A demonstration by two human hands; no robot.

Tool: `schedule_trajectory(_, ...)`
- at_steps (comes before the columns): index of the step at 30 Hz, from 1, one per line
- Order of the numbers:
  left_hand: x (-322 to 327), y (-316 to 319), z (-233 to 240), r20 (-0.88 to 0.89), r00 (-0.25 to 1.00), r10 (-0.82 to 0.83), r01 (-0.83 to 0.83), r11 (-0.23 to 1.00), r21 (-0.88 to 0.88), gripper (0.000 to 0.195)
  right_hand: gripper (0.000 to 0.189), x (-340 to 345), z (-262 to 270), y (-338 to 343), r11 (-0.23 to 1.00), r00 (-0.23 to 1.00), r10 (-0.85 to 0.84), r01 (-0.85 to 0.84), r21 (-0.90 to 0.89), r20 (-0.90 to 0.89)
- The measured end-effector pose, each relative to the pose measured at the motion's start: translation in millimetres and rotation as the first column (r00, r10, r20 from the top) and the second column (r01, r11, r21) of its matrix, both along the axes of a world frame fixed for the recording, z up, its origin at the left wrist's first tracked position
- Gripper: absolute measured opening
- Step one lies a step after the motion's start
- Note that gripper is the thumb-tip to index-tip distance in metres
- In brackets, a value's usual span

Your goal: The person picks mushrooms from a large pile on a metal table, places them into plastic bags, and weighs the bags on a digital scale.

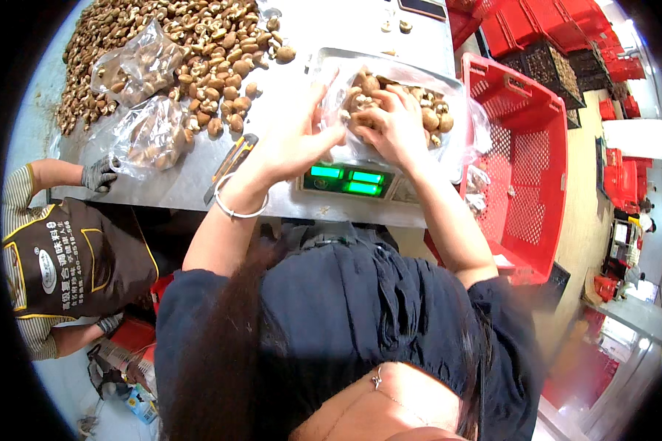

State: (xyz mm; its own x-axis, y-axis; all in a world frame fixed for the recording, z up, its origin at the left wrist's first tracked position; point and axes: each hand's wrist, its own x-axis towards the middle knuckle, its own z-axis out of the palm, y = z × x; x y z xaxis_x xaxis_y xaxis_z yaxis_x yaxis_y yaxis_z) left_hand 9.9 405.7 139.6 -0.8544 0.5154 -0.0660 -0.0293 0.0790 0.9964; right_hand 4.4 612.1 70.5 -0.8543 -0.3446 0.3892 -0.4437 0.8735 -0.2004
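Note:
Shiitake mushrooms [431, 118] fill a clear plastic bag [348, 144] lying in the metal tray [454, 88] of a digital scale. My right hand [391, 124] rests on these mushrooms with its fingers bent; whether it grips any is hidden. At the bag's left side is my left hand [303, 132], thumb and fingers apart by the bag's edge. Glare hides whether it pinches the plastic. Green digits glow on the scale's display [346, 181] below my hands. A utility knife [233, 162] with an orange and black handle lies beside my left wrist.
Loose mushrooms [215, 41] are heaped at the table's back left. Two filled bags, a nearer [153, 135] and a farther [138, 66], lie by them. A co-worker's gloved hand [99, 175] touches the table's left edge. A red crate [535, 165] holding bags stands right of the scale.

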Motion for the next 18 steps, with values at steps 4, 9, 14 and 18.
schedule_trajectory(4, -3.6, -7.2, -2.0, 0.002, 1.000, 0.028, -0.028, 0.998, -0.051, 0.072, 0.021, -2.4, 12.7, 21.2, 0.996, 0.996, -0.089, 0.089, -0.029, -0.009)
schedule_trajectory(9, -15.0, 1.2, -14.0, -0.076, 0.997, 0.027, -0.031, 0.998, -0.055, 0.073, 0.066, 10.8, 48.4, 40.9, 0.963, 0.965, -0.253, 0.244, 0.112, 0.072)
schedule_trajectory(14, -22.0, 4.4, 25.5, -0.222, 0.975, 0.017, -0.031, 0.998, -0.057, 0.082, 0.086, 6.5, 67.2, 82.4, 0.900, 0.912, -0.367, 0.398, 0.176, -0.185)
schedule_trajectory(18, -19.3, -0.9, 1.6, -0.064, 0.998, -0.024, 0.021, 0.999, -0.045, 0.084, 0.078, 16.1, 67.7, 77.2, 0.948, 0.952, -0.305, 0.306, 0.086, -0.024)
